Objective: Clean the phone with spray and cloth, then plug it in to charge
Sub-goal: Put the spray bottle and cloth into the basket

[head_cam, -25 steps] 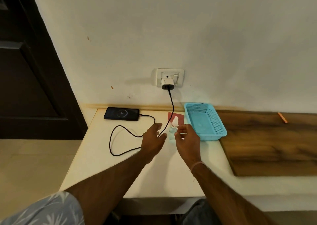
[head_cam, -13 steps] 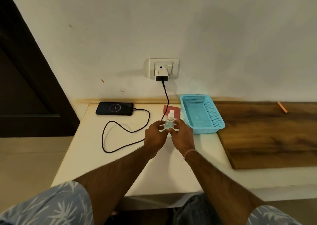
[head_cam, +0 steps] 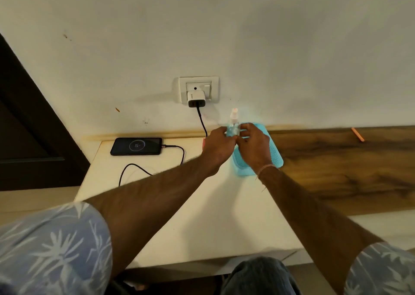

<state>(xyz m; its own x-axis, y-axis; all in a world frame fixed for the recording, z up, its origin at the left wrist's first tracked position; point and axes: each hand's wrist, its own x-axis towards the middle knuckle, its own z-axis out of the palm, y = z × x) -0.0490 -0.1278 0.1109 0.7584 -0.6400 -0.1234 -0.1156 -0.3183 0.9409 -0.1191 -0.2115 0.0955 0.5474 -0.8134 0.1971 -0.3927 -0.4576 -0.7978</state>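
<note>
Both hands, the left hand (head_cam: 219, 145) and the right hand (head_cam: 253, 146), pinch the small spray bottle (head_cam: 233, 126) upright between their fingertips, above the blue basket (head_cam: 276, 157) that lies under the right hand. The phone (head_cam: 136, 146) lies on the bench (head_cam: 202, 216) well to the left of the left hand, screen lit, with its cable (head_cam: 179, 153) plugged in. Spray reaching that port while it is powered looks the main risk. A loose fingertip hold could also drop the bottle.

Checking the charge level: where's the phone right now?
Head view: the phone lies at the back left corner of the white table, near the wall, cable attached, left of the left hand.
</note>
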